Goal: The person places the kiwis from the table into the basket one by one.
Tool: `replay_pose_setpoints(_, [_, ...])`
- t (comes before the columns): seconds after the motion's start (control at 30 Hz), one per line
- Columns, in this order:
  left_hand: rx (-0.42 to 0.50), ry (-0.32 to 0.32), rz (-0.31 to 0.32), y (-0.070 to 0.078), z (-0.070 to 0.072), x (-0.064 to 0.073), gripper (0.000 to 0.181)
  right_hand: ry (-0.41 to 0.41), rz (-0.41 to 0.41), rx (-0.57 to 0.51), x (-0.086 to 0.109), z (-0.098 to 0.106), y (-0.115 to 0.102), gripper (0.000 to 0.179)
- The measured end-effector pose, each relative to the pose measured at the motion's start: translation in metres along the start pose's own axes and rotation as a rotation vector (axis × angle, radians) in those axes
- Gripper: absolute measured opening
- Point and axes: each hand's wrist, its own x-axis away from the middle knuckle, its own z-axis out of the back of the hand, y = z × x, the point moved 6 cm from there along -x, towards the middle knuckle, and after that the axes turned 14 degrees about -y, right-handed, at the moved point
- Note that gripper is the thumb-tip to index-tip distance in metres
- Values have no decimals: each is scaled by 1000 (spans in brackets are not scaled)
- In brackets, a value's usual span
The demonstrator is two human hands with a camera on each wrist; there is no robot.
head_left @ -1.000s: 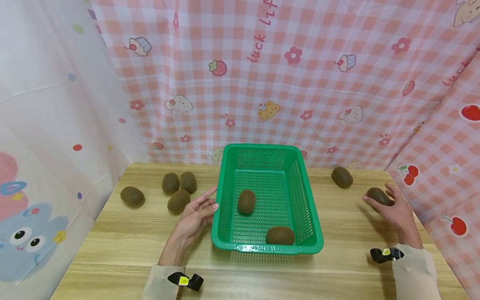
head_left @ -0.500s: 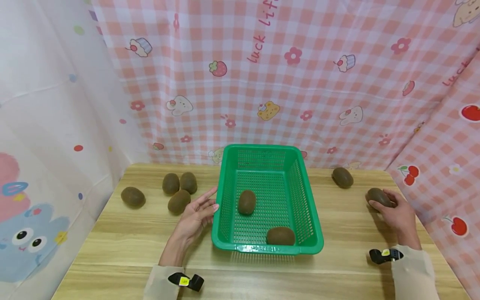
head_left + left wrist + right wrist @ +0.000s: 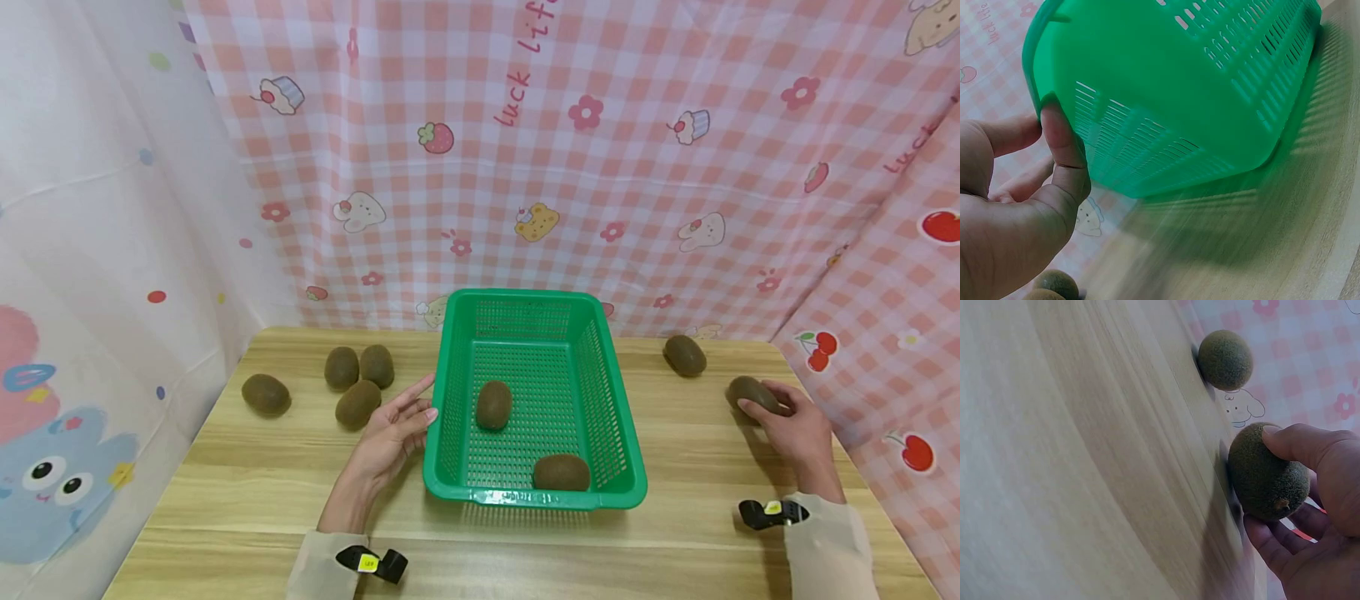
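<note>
My left hand [image 3: 390, 433] touches the left side of a green plastic basket [image 3: 636, 467] from outside. In the left wrist view its fingertips sit right at the basket's rim [image 3: 1030, 62], with the fingers mostly straight. Two brown kiwis lie in the basket, one kiwi [image 3: 493, 405] left of the middle and another kiwi [image 3: 561, 472] by the front wall. At the table's right side my right hand [image 3: 798, 429] grips a kiwi [image 3: 1266, 478] between the thumb on top and the fingers below. It is close over the wood.
Another kiwi [image 3: 685, 356] lies at the back right of the wooden table [image 3: 697, 467]. Left of the basket, several kiwis rest, including a single kiwi [image 3: 266, 394] near the left edge. A pink checked curtain [image 3: 480, 183] hangs behind the table.
The right hand's fingers have closed round the right-hand kiwi, which has shifted slightly left. The left hand and the basket stay in place.
</note>
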Motion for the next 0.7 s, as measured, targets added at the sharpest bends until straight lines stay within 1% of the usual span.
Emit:
replay_pose_setpoints(0.2, [-4,14,9,-1,2,0,65,-2,5,-18,0,-1,-3,85])
replay_pose_setpoints(0.53, [-5,2,13,1,0,1,65,2,11,-38,2,0,-7,86])
replay_pose_setpoints(0.7, [2,18,18,1,0,1,64,-11,28,-50,4,-1,-11,87])
